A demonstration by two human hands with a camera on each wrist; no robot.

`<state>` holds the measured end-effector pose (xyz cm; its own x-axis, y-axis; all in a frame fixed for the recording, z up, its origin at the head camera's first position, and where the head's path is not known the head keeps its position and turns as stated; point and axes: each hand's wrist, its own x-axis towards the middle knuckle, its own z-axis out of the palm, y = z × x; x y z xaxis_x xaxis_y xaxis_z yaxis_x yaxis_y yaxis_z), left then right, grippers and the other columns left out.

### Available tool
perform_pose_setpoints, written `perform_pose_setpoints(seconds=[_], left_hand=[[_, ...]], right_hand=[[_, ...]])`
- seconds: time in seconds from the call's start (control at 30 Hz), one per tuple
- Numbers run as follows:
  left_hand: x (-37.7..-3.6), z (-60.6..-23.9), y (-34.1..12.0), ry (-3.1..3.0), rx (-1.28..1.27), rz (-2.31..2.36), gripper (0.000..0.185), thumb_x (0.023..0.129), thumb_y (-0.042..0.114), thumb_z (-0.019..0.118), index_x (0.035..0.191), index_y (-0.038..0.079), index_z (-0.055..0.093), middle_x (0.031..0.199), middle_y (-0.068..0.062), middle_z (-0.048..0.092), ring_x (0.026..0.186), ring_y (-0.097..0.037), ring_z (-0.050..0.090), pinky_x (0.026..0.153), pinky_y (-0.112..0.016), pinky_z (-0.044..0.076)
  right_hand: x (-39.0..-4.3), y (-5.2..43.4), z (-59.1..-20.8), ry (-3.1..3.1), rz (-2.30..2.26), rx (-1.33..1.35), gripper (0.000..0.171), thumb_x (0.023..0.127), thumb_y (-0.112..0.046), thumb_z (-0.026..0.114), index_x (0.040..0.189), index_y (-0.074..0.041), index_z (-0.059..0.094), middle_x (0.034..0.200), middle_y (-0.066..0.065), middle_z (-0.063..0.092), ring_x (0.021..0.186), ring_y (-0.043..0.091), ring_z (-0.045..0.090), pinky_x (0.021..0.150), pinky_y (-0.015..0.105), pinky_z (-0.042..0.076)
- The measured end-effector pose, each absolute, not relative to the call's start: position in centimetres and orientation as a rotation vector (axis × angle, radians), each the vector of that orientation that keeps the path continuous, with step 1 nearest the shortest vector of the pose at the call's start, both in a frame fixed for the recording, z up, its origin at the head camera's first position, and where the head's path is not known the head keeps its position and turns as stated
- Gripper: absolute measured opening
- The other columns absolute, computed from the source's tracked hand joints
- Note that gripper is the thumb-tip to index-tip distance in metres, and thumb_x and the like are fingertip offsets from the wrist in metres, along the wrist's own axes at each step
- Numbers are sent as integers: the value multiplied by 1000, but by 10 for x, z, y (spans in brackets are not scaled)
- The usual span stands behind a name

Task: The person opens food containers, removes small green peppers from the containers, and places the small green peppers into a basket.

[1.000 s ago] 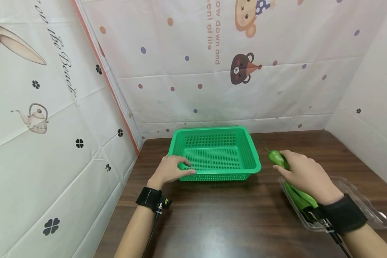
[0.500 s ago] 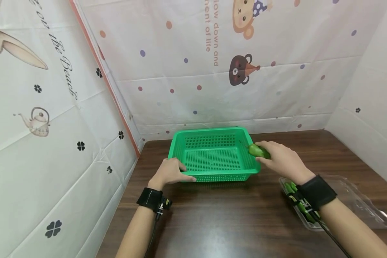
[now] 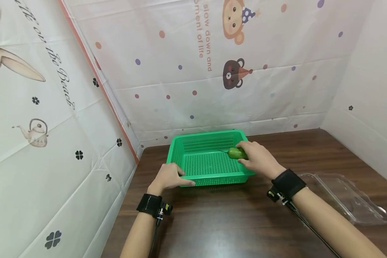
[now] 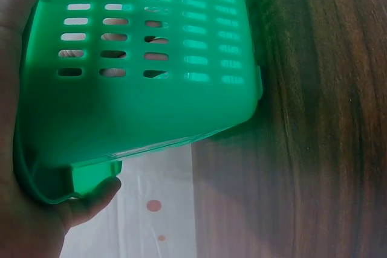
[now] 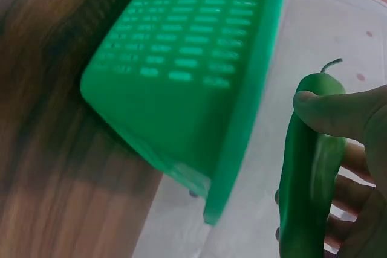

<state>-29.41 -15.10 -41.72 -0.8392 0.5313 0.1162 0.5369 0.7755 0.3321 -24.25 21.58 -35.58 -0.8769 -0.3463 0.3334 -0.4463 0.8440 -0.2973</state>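
My right hand holds a long green chili pepper over the right side of a green plastic basket. In the right wrist view the thumb lies on the upper part of the pepper, close to its thin curved stem, and the fingers wrap round behind. At the basket's near left corner, my left hand grips the rim. The left wrist view shows the slotted wall of the basket tilting away from the palm, with a fingertip under the rim's lip. Inside the basket only the bare slotted bottom shows.
A clear plastic clamshell box lies with its lid spread at the right, partly covered by the right forearm. The dark wooden table meets printed white sheets at its back and sides. Cables run from both wrist straps.
My right hand has carried the pepper leftward from above the clear box to over the basket. The left hand stays at the rim. The view has shifted slightly.
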Motion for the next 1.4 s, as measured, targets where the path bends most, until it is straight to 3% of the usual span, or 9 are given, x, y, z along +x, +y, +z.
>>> perform_pose_setpoints(seconds=[0.27, 0.6, 0.8, 1.1, 1.4], left_hand=[[-299, -415, -145, -2899, -920, -571, 74, 73, 83, 67, 47, 24, 32, 53, 16, 15, 53, -5, 13, 53, -26, 15], [-297, -415, -150, -2937, -890, -525, 73, 73, 81, 70, 47, 24, 31, 53, 16, 15, 55, -6, 13, 55, -26, 15], [-296, -415, -150, -2952, -888, -528, 73, 73, 80, 70, 47, 24, 32, 52, 16, 16, 54, -6, 14, 56, -27, 15], [-298, -416, -151, -2947, -887, -518, 73, 73, 82, 68, 47, 24, 32, 53, 16, 16, 55, -6, 13, 55, -27, 15], [-297, -418, -151, -2960, -881, -525, 73, 74, 80, 69, 48, 24, 31, 53, 15, 15, 54, -6, 13, 55, -27, 14]], right_hand=[[-254, 205, -361, -2725, 567, 672, 50, 89, -8, 77, 135, -3, 57, 124, 17, 66, 102, 29, 65, 82, 45, 54], [-270, 194, -380, -2741, 666, 690, 47, 80, -1, 84, 123, -9, 65, 115, 11, 69, 105, 29, 63, 87, 46, 54], [-275, 192, -389, -2803, 707, 702, 46, 81, -4, 84, 122, -10, 64, 116, 11, 69, 103, 28, 63, 84, 44, 54], [-287, 195, -397, -2906, 762, 686, 43, 85, -10, 82, 125, -11, 64, 114, 12, 69, 86, 19, 61, 72, 35, 49], [-291, 196, -401, -2981, 805, 684, 40, 85, -11, 79, 124, -9, 68, 114, 12, 69, 81, 18, 57, 72, 36, 46]])
